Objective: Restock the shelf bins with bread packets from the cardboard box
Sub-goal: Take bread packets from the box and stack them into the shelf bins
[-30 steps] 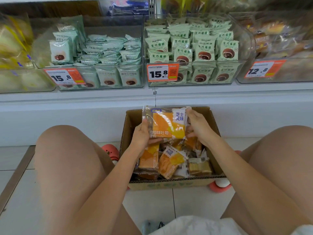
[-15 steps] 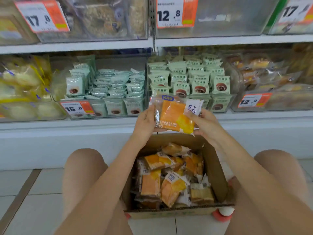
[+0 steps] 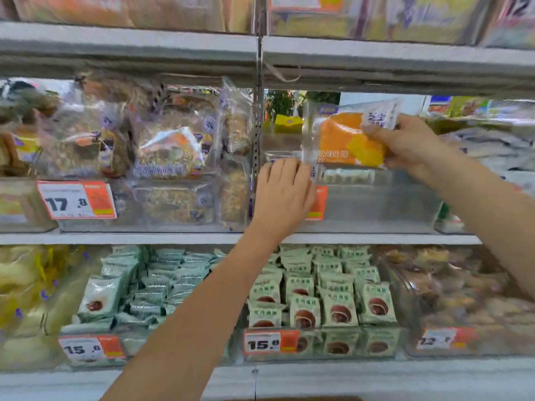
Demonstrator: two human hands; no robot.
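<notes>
An orange and yellow bread packet point(image 3: 338, 140) is held up over a nearly bare clear bin point(image 3: 376, 204) on the middle shelf. My right hand point(image 3: 405, 143) grips the packet's right end, fingers curled round it. My left hand point(image 3: 285, 189) is at the bin's front left rim, fingers curled over the rim by the packet's lower left corner; whether it holds the packet is unclear. Only a sliver of the cardboard box point(image 3: 292, 398) shows at the bottom edge.
Left of the bare bin, a clear bin point(image 3: 162, 198) holds brown bread packets behind a 17.8 price tag point(image 3: 76, 199). The lower shelf carries bins of green-white packets point(image 3: 321, 299). A shelf board point(image 3: 376, 62) runs close above the held packet.
Both hands have risen from above the box to the middle shelf, carrying the orange packet to the nearly bare bin. My view tilted up, so the box dropped out of sight.
</notes>
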